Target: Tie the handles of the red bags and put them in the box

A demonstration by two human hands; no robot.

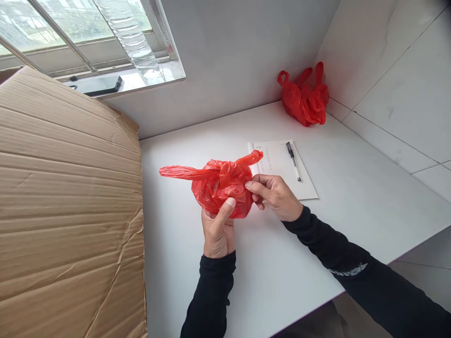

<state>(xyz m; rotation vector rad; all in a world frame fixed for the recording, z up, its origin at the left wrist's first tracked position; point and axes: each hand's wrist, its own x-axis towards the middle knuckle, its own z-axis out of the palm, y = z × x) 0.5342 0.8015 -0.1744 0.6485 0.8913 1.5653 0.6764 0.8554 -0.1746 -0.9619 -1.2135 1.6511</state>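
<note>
A knotted red plastic bag (218, 185) is held just above the white table (352, 188), its two handle ends sticking out left and right. My left hand (216, 230) cups the bag from below, thumb pressed on its front. My right hand (275, 195) grips the bag's right side with fingers curled. Both sleeves are black.
A second tied red bag (306, 98) lies in the far right corner against the tiled wall. A sheet of paper (282, 171) with a pen (293, 160) lies behind my right hand. A large cardboard box flap (66, 211) fills the left. A window sill holds a dark phone (102, 85) and a clear bottle (136, 42).
</note>
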